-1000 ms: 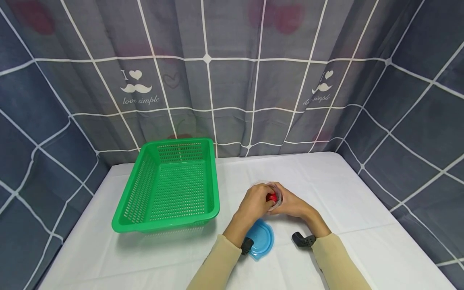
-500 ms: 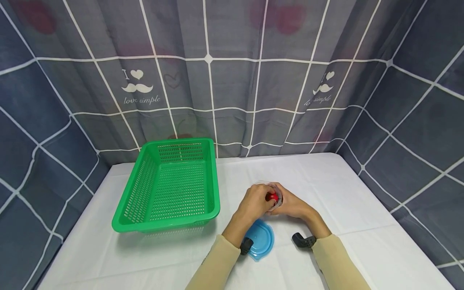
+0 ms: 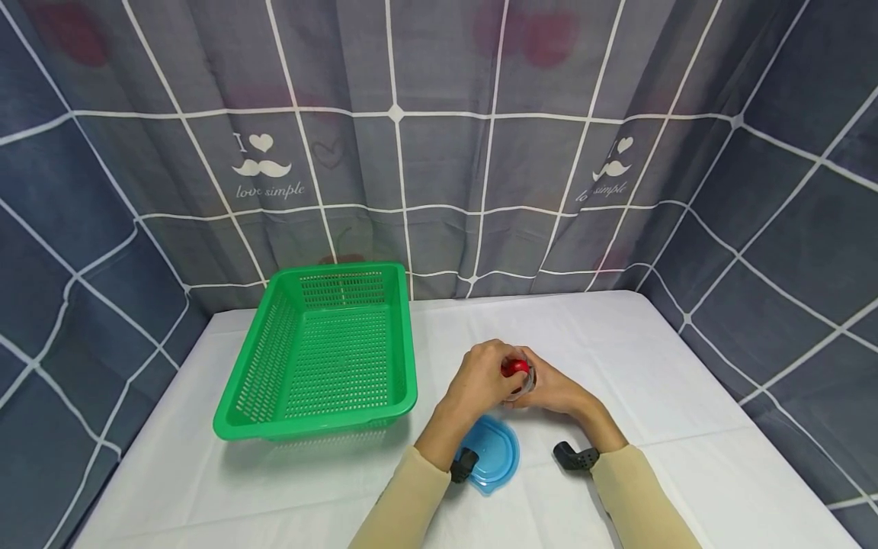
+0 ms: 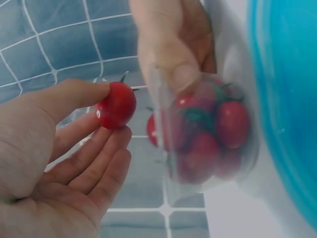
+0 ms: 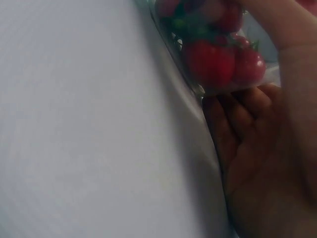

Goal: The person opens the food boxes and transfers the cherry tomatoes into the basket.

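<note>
A small red tomato (image 4: 117,105) with a green stem is just outside the mouth of a clear cup, with a little gap between them. The left hand (image 3: 480,377) pinches it. The thumb presses on one side and the fingertips on the other, so that hand is nearly closed, and the lower fingers bend softly under it.

The right hand (image 3: 554,386) curls around the clear cup (image 4: 190,186), with its thumb at the rim. More red tomatoes (image 4: 234,124) are bunched up inside, some with green stems too. I can't tell if the cup touches the table.

Both arms reach in and bend toward each other, in tan sleeves (image 3: 638,496). A round blue lid (image 3: 495,456) lies near the hands, partly hidden by the left wrist. Off to the left of them sits a green basket (image 3: 309,427) full of little holes, on the white cloth (image 3: 672,381).
</note>
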The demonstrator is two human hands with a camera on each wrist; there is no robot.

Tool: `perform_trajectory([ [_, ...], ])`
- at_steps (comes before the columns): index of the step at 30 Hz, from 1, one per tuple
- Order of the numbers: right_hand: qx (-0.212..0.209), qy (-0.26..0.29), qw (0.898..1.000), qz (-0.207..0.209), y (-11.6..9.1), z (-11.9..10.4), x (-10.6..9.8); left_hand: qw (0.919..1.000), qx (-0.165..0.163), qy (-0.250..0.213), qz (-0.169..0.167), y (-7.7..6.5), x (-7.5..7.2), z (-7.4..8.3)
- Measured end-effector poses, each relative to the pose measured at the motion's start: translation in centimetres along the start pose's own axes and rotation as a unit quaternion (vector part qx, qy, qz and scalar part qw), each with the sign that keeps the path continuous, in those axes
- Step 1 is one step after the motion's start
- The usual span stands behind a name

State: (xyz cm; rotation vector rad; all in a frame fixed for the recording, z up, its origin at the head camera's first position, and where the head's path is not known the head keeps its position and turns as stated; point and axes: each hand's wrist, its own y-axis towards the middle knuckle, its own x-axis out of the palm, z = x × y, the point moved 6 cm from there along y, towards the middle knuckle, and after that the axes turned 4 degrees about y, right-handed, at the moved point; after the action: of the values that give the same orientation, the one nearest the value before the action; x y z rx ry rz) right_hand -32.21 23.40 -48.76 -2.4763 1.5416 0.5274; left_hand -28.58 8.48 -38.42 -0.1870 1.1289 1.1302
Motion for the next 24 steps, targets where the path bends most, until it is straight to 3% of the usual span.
perform_trajectory([
  [13,0.014,-0.035,0.999,0.015,0.1,0.3,-0.2,0.9989,-0.019,-0.037,0.022,-0.3,-3.6,0.0],
  [24,0.025,-0.051,0.998,0.028,0.3,0.2,-0.3,0.9911,-0.035,-0.04,0.122,-1.2,-8.5,-3.0],
])
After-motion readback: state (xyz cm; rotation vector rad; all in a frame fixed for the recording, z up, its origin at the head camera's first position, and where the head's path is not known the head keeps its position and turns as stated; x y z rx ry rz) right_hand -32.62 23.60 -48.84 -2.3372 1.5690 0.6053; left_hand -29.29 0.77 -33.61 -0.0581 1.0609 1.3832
